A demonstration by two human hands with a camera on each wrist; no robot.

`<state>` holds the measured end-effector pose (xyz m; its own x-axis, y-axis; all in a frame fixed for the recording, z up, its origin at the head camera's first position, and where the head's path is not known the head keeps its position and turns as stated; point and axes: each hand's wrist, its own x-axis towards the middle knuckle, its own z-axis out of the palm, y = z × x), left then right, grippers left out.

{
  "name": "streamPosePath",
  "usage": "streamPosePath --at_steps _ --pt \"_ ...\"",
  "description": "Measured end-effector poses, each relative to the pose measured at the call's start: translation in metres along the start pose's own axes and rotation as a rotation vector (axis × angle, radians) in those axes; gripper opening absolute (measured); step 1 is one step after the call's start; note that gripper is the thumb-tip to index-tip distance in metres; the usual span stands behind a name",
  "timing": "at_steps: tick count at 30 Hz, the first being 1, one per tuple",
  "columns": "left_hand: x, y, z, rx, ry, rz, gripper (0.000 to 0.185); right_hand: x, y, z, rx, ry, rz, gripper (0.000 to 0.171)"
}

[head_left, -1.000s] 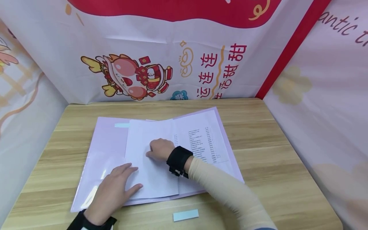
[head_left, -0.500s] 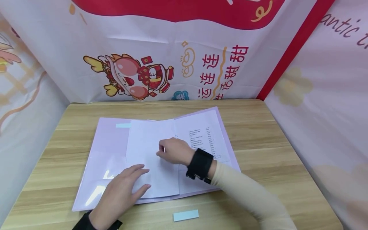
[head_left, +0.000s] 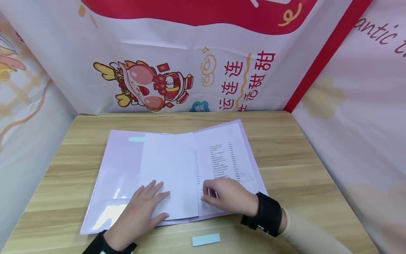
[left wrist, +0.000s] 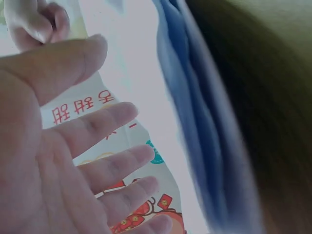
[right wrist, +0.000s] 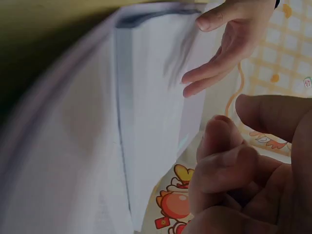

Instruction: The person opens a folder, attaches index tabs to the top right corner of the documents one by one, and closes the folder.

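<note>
A pale purple folder lies spread open on the table, holding a stack of white pages. Its left page is blank, while the right page carries a printed list. My left hand is spread at the lower part of the blank page, fingers apart; the left wrist view shows its palm and the stacked page edges. Over the lower right page, my right hand has loosely curled fingers and holds nothing. A gap shows between its thumb and fingers in the right wrist view.
A small light blue strip lies on the wooden table in front of the folder. Another light blue strip is at the folder's upper left. A printed cloth hangs behind the table, with cloths at both sides.
My right hand has moved right and toward me, from the blank page across to the printed page's lower part. My left hand has shifted slightly right. The pages look the same.
</note>
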<state>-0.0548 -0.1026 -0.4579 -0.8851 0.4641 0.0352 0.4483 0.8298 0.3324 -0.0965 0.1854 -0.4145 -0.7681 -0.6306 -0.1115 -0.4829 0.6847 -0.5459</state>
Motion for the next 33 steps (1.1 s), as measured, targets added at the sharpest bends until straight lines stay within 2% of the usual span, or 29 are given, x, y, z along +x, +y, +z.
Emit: streamPosePath --at_steps 3,7,14,16,20,24,33 --pt "-0.001 -0.001 0.003 0.005 -0.028 -0.003 0.060 -0.018 0.005 0.006 0.024 -0.022 -0.007 0.020" --pt "-0.003 -0.002 0.005 0.000 -0.028 -0.017 0.063 -0.037 0.011 0.016 0.016 -0.043 -0.029 0.020" --pt "-0.004 -0.005 0.010 -0.001 0.023 -0.007 0.071 -0.062 0.022 0.040 -0.055 -0.105 -0.060 0.027" --pt "-0.004 -0.006 0.011 0.003 0.031 -0.010 0.073 -0.065 0.023 0.046 -0.077 -0.120 -0.044 0.031" --pt "-0.005 -0.009 0.014 0.012 0.003 -0.025 0.074 -0.067 0.025 0.055 -0.119 -0.138 -0.022 0.035" --pt "-0.006 -0.010 0.015 0.014 -0.017 -0.035 0.074 -0.067 0.026 0.062 -0.133 -0.154 -0.008 0.030" --pt "-0.007 -0.011 0.012 0.012 -0.031 -0.050 0.073 -0.066 0.027 0.072 -0.083 -0.178 0.029 0.025"
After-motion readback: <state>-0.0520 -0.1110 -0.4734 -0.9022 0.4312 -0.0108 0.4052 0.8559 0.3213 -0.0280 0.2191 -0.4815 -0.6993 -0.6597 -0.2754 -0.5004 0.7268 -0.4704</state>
